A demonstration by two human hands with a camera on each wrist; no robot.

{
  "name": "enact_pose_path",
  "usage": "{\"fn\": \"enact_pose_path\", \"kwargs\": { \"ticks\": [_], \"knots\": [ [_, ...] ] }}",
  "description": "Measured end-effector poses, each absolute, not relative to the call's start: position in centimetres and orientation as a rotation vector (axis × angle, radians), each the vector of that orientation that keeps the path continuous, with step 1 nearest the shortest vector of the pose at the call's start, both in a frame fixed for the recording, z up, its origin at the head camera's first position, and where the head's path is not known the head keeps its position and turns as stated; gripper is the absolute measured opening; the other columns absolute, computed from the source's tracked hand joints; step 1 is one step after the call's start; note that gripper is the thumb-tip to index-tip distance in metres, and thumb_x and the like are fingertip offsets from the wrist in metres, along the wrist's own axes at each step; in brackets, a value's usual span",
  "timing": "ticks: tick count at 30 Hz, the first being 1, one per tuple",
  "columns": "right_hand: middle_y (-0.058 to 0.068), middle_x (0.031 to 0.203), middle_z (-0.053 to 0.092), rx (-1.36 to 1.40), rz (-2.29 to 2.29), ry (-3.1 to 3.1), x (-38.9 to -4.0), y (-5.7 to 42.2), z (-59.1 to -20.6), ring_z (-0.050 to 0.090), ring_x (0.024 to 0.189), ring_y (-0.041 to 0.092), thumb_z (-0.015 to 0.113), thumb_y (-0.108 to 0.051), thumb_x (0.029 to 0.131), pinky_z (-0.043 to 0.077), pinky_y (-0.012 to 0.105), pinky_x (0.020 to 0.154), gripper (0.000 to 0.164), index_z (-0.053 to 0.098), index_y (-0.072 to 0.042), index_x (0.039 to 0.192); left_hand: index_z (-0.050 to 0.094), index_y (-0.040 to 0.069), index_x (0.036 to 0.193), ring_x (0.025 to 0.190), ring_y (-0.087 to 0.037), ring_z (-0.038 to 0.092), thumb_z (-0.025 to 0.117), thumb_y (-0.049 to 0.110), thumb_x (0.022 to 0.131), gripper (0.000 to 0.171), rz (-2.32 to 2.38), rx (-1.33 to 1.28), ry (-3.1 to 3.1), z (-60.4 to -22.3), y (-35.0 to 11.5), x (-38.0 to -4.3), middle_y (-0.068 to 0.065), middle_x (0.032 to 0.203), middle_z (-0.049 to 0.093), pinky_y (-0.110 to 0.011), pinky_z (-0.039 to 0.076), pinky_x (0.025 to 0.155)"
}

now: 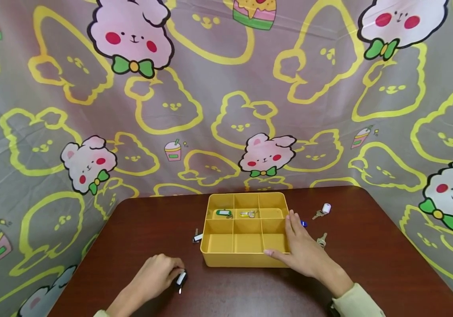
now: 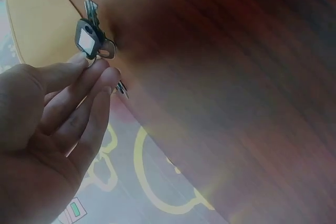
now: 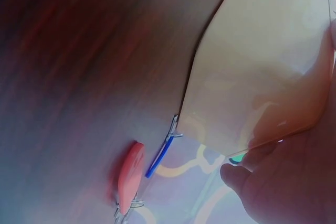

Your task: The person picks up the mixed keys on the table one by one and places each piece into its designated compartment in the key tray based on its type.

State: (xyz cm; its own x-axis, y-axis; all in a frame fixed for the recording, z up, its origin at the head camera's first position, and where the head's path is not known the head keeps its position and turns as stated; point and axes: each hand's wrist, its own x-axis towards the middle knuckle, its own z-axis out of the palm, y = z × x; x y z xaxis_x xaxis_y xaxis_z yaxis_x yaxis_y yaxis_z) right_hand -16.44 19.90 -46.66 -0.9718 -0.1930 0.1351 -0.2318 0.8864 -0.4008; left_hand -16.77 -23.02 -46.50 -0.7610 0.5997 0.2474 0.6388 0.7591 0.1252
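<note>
We see a plain yellow compartment tray on a dark reddish-brown tabletop with streaky wood grain. Behind it, the grey-mauve fabric backdrop carries bright yellow animal outlines, pinkish-white rabbits with black contours, red cheeks and green bow ties centred in yellow, and pink-and-white drink cups with green labels. Among the tags we find a black key tag with a white label, a green key tag also labelled in white, a blue tag and a red tag. The sleeve is pale cream.
</note>
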Motion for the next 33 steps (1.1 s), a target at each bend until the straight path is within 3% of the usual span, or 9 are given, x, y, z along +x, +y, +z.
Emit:
{"fn": "enact_pose_path", "kwargs": {
  "ticks": [13,27,33],
  "knots": [
    [0.027,0.175,0.008,0.343,0.627,-2.952,-16.6,19.9,-46.9,0.013,0.163,0.046,0.055,-0.087,0.086,0.030,0.062,0.127,0.129,0.018,0.009,0.164,0.077,0.023,0.083,0.069,0.012,0.056,0.080,0.014,0.093,0.014,-0.628,-0.909,-2.848,-46.4,-23.1,-17.5,0.017,0.076,0.073,-0.017,0.049,0.061],
    [0.030,0.174,0.011,0.345,0.624,-2.945,-16.4,19.8,-46.5,0.015,0.162,0.047,0.057,-0.084,0.088,0.033,0.061,0.125,0.126,0.022,0.011,0.162,0.079,0.019,0.088,0.075,0.008,0.063,0.077,0.013,0.095,0.010,-0.871,-0.734,-2.862,-45.6,-22.9,-18.4,0.013,0.083,0.079,-0.023,0.056,0.069],
    [0.029,0.175,0.010,0.336,0.635,-2.953,-16.4,19.8,-46.4,0.014,0.163,0.047,0.057,-0.084,0.088,0.032,0.062,0.125,0.126,0.021,0.010,0.163,0.079,0.020,0.087,0.071,0.004,0.066,0.077,0.009,0.094,0.013,-1.039,-0.571,-2.882,-45.1,-22.6,-18.7,0.011,0.078,0.076,-0.019,0.052,0.062]
  ]
}}
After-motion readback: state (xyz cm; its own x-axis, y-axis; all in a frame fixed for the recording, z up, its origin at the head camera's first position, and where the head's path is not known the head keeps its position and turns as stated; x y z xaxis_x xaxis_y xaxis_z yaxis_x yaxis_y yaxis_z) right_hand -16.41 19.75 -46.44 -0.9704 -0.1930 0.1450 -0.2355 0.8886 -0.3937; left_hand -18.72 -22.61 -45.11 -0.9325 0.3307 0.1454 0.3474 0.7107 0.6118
